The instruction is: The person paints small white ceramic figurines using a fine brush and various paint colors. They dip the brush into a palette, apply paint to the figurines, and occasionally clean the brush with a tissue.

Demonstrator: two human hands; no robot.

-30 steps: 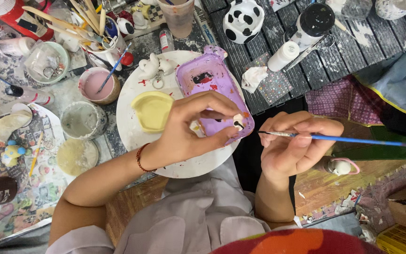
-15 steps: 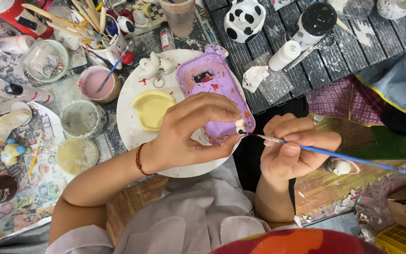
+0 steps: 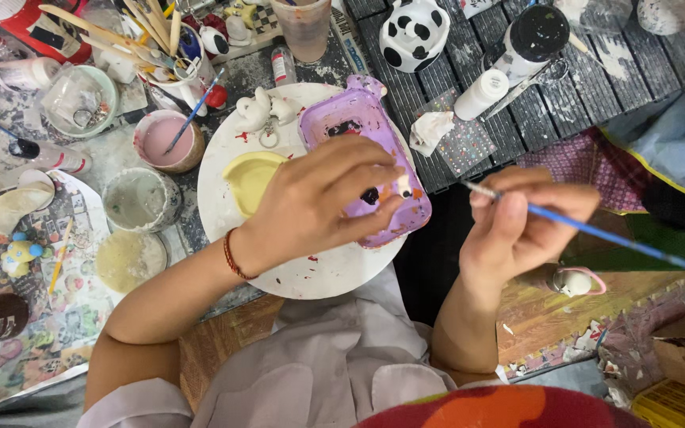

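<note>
While the left hand (image 3: 319, 202) pinches a small white figurine (image 3: 403, 187) at frame centre above the purple plastic tray (image 3: 342, 119), the right hand (image 3: 517, 226), gripping a blue-handled paintbrush (image 3: 596, 231), could smear paint or jolt the figurine loose.

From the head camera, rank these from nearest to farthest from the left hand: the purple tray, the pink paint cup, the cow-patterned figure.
Measured from the left hand:
1. Purple tray, right under the fingers.
2. Pink paint cup, off to the left.
3. Cow-patterned figure, at the top.

Glossy purple plastic tray (image 3: 362, 131) — paint-smeared, matt white round board (image 3: 311, 269), dark slatted wood tabletop (image 3: 596, 87).
</note>
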